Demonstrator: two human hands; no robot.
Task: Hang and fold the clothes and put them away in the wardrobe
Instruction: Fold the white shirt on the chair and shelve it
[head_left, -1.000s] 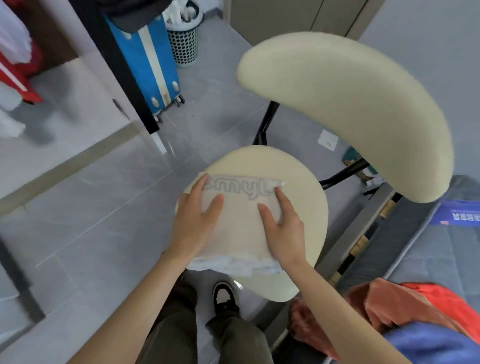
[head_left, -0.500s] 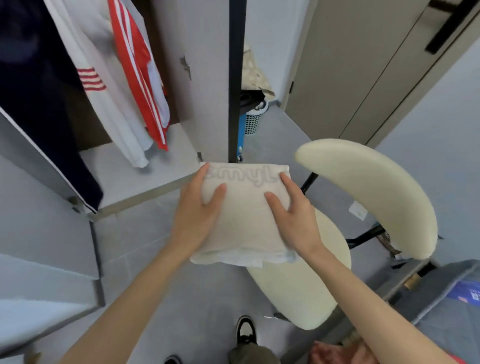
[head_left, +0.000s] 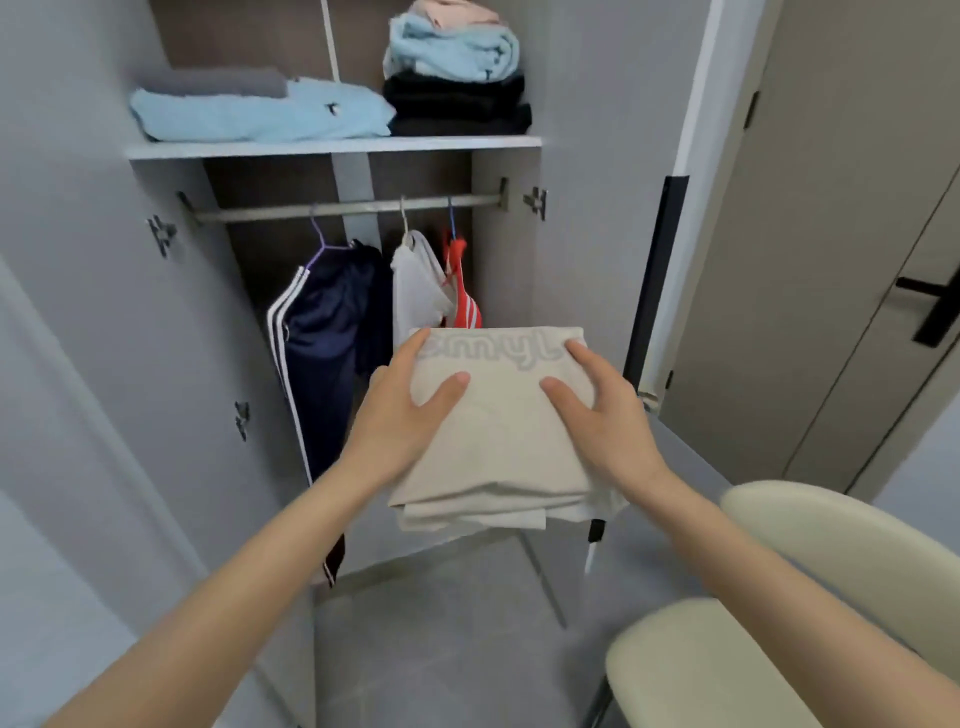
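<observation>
A folded beige garment (head_left: 498, 441) with pale lettering is held in the air in front of the open wardrobe (head_left: 506, 270). My left hand (head_left: 405, 415) grips its left side, thumb on top and fingers underneath. My right hand (head_left: 602, 410) grips its right side the same way. Above, the wardrobe shelf (head_left: 332, 147) carries a folded light blue piece (head_left: 260, 111) with a grey one on it, and a stack of black, light blue and pink clothes (head_left: 457, 78). On the rail (head_left: 348, 208) hang a navy striped garment (head_left: 327, 332), a white one (head_left: 415, 286) and a red one (head_left: 460, 291).
The left wardrobe door (head_left: 72, 364) stands open at my left. A cream chair (head_left: 779, 613) is at the lower right. A beige room door with a black handle (head_left: 930, 306) is on the right. Grey tiled floor (head_left: 441, 649) lies below.
I lifted the folded beige garment off the chair seat with both hands and turned toward the wardrobe; the view rose from the floor to the shelf and rail.
</observation>
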